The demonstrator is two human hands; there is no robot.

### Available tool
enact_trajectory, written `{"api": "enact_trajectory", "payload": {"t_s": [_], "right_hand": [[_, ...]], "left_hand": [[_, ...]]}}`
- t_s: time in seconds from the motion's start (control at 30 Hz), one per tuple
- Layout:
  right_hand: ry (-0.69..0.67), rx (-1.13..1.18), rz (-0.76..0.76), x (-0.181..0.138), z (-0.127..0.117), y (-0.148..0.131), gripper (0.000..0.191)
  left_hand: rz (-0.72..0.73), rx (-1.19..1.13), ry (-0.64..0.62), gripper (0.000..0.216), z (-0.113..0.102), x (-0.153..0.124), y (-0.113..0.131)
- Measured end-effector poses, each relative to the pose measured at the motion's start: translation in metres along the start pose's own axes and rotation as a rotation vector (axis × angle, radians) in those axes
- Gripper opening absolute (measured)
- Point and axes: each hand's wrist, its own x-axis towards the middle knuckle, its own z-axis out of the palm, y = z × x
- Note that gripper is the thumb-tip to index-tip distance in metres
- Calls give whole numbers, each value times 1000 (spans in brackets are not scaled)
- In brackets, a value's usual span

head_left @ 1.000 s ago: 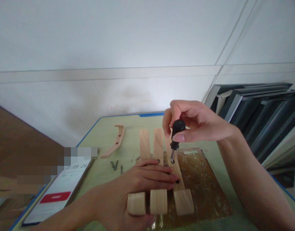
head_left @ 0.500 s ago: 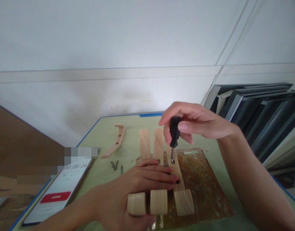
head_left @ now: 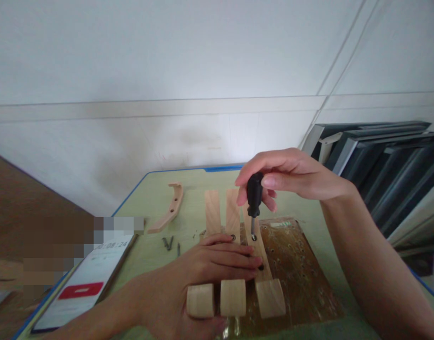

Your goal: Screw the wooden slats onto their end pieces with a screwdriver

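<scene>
- Head view, only one: screwdriver (head_left: 254, 193) near upright, in the right hand (head_left: 291, 177), tip at far hole of rightmost hook (head_left: 259, 245).
- Right hand: fingers loosely curled round the handle, thumb on its right side; light pinch, not a full fist.
- Left hand (head_left: 210, 262): palm down, fingers out straight across the hooks, tips on rightmost hook; thumb at the near side, by the upturned ends. Pressure can't be told.
- Hooks: rightmost, middle hook (head_left: 233, 212), leftmost hook (head_left: 212, 215) side by side, near ends upturned, lying over brown board (head_left: 295, 278).
- Handling, judged: hooks probably light, stiff, smooth bare wood, likely to twist or slide if unpinned; best held flat along the shank, clear of holes.
- Screwdriver likely light, rigid; dark handle probably grippy; take it by the handle, shaft in line with the hole.
- Loose hook (head_left: 167, 220) at far left of desk (head_left: 195, 182); easiest picked up mid-shank.
- Screws (head_left: 168, 243) just nearer on the desk: small, hard, probably roll; fingertip pinch.
- Phone (head_left: 85, 283) near left, apart.
</scene>
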Motion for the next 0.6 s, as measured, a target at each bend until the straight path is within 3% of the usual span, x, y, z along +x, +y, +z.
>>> {"api": "enact_trajectory", "payload": {"t_s": [0.2, 0.6], "right_hand": [[23, -32, -59, 3, 3, 1, 19], [110, -19, 11, 5, 8, -1, 10]], "left_hand": [[16, 0, -3, 63, 0, 0, 0], [-1, -16, 1, 62, 0, -1, 1]]}}
